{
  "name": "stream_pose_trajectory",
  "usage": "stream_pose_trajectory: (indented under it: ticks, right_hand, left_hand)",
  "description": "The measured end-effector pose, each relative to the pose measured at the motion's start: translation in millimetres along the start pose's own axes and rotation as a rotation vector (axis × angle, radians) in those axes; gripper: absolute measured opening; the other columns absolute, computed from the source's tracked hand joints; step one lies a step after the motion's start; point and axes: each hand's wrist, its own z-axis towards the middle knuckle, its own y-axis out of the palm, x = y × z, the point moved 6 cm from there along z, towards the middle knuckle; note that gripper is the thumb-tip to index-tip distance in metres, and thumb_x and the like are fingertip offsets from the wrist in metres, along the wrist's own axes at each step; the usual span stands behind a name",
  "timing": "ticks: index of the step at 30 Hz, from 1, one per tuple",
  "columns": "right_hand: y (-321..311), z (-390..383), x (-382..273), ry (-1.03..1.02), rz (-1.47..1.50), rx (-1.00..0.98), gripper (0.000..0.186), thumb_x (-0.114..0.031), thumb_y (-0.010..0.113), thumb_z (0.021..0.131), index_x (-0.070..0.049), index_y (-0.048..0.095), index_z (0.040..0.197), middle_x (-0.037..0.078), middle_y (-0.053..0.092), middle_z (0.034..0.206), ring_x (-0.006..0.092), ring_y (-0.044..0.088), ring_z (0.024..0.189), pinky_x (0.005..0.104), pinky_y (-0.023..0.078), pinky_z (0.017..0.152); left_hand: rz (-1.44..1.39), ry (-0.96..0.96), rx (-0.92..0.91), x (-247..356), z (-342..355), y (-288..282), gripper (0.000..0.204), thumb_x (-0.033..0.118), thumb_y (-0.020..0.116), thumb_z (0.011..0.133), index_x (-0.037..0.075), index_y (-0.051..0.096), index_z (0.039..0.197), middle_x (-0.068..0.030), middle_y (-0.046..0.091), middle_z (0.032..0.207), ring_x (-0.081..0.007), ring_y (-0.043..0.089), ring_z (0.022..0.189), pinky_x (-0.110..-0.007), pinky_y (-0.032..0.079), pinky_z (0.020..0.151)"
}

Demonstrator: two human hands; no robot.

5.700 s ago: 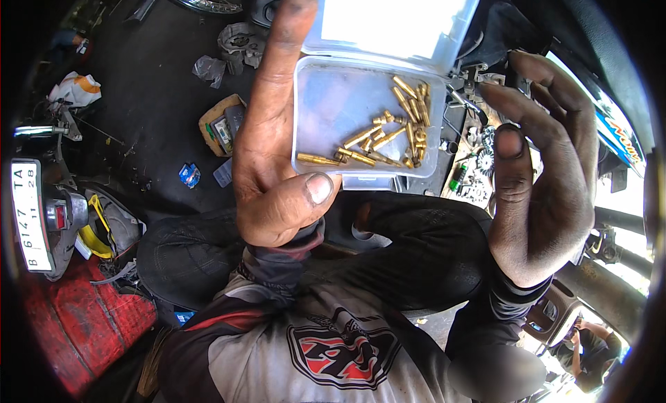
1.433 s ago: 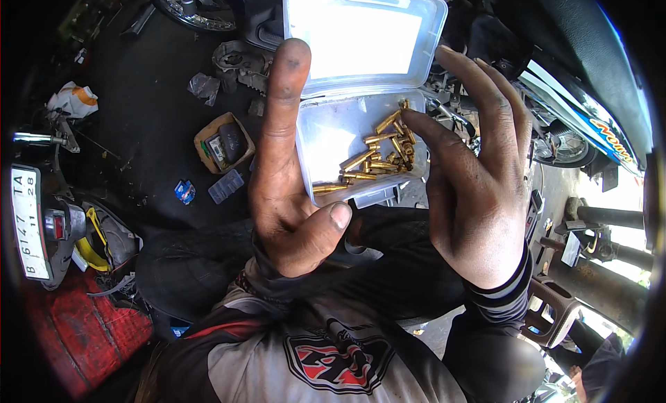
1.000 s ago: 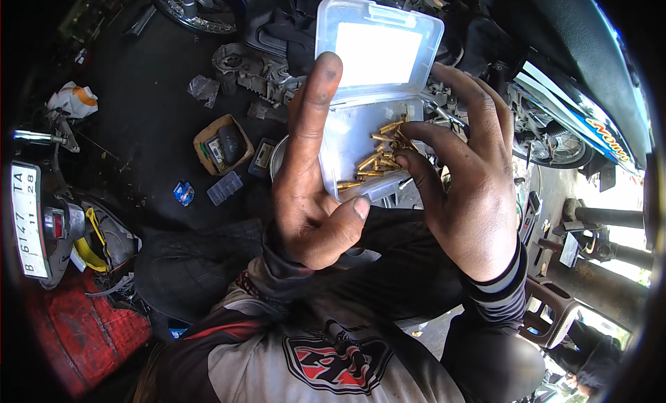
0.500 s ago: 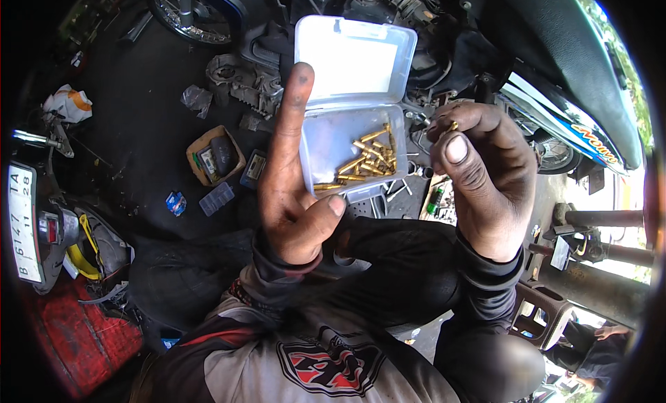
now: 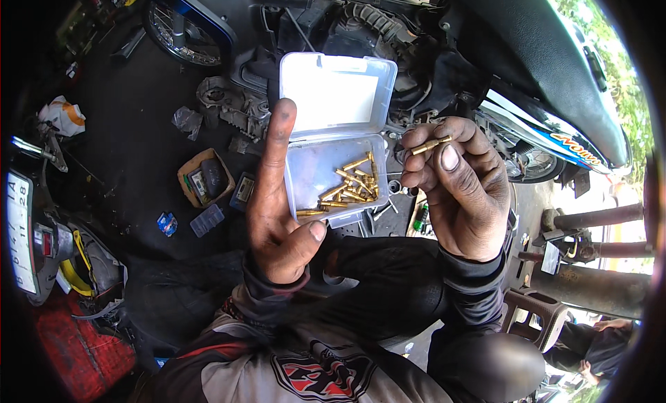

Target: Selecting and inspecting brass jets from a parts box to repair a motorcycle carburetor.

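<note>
Floor point(image 5: 125, 160), dark and smudged, spreads around a cardboard carton point(image 5: 185, 182) and a rough grey metal casing point(image 5: 251, 117); a grained black motorcycle seat point(image 5: 527, 56) curves across the upper right. The left hand point(image 5: 276, 219) holds a rectangular, clear plastic box point(image 5: 309, 167), forefinger straight, thumb near its lower left corner, other fingers hidden. Slim, stepped brass pieces point(image 5: 349, 189) lie inside; the right hand point(image 5: 475, 195) pinches a single brass fitting point(image 5: 430, 145) between thumb and fingers, just right of the box.

Box point(image 5: 304, 168) reachable from above; raised lid point(image 5: 340, 101) blocks far side, L hand point(image 5: 276, 229) the left. Narrow gap btwn box & R hand point(image 5: 472, 202).
</note>
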Motion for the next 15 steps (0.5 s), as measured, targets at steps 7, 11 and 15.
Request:
stream_pose_trajectory:
  ticks: [7,11,15]
  right_hand:
    - [-0.8,-1.4,0.2,0.016,0.072,0.024,0.021,-0.007,0.062,0.103,0.006,0.059,0.119,0.025,0.068,0.118,0.0235,0.074,0.098,0.0363,0.063,0.089]
    - [0.9,-1.7,0.4,0.027,0.035,0.042,0.023,-0.009,0.062,0.102,0.004,0.058,0.12,0.024,0.066,0.117,0.0232,0.074,0.097,0.0349,0.065,0.086]
    - [2.7,-2.4,-1.3,0.015,0.014,0.039,0.024,-0.009,0.062,0.102,0.004,0.058,0.121,0.024,0.065,0.117,0.023,0.074,0.097,0.0342,0.066,0.085]
  left_hand:
    - [0.011,0.023,0.039,0.5,-0.8,2.7,0.113,0.008,0.062,0.077,0.007,-0.008,0.166,-0.0393,0.028,0.158,-0.0507,0.047,0.14,-0.059,0.044,0.113]
    - [0.005,0.026,0.032,1.5,-0.5,4.8,0.113,0.007,0.061,0.077,0.006,-0.01,0.166,-0.0397,0.028,0.158,-0.0509,0.047,0.14,-0.059,0.044,0.113]
    - [0.001,0.019,0.04,1.9,-0.6,5.9,0.114,0.006,0.062,0.077,0.006,-0.01,0.166,-0.0393,0.028,0.158,-0.0507,0.047,0.14,-0.059,0.044,0.114]
